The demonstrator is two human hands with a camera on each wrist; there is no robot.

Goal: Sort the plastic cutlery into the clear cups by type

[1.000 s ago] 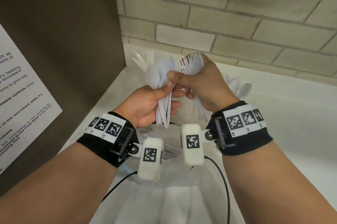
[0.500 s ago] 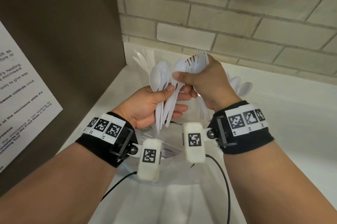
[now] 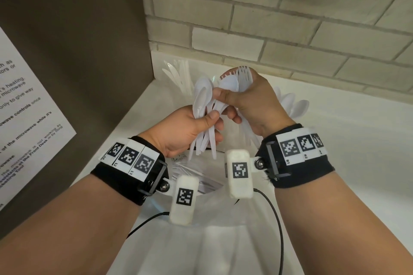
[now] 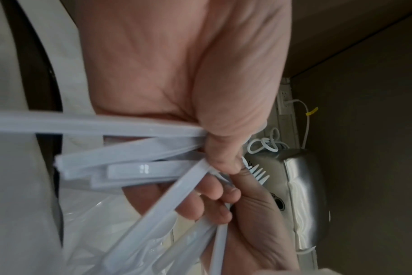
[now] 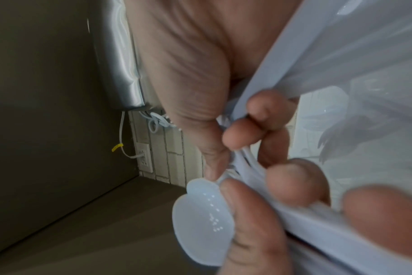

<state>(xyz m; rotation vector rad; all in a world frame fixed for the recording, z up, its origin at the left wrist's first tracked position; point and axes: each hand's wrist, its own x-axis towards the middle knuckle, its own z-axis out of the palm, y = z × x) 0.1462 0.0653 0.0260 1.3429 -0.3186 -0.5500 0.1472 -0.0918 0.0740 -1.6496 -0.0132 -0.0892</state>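
Note:
My left hand [image 3: 202, 121] grips a bundle of white plastic spoons [image 3: 201, 98] by their handles [image 4: 139, 147], bowls up. My right hand [image 3: 225, 97] holds several white forks [image 3: 244, 76] against its palm and pinches one spoon [image 3: 229, 84] between thumb and fingers, right against the left bundle. In the right wrist view a spoon bowl [image 5: 202, 214] shows by the thumb. Behind the hands stand cutlery groups: knives [image 3: 176, 73] at the back left and spoons [image 3: 295, 104] to the right. The clear cups themselves are hidden by the hands.
A clear plastic bag [image 3: 201, 207] with more cutlery lies on the white counter [image 3: 357, 163] below my wrists. A brown cabinet side [image 3: 78, 51] with a paper notice [image 3: 22, 107] closes the left. A brick wall [image 3: 268, 17] stands behind.
My right hand has slid one spoon up and across toward the left bundle; both hands sit slightly lower in the view. The left hand keeps its grip on the spoons.

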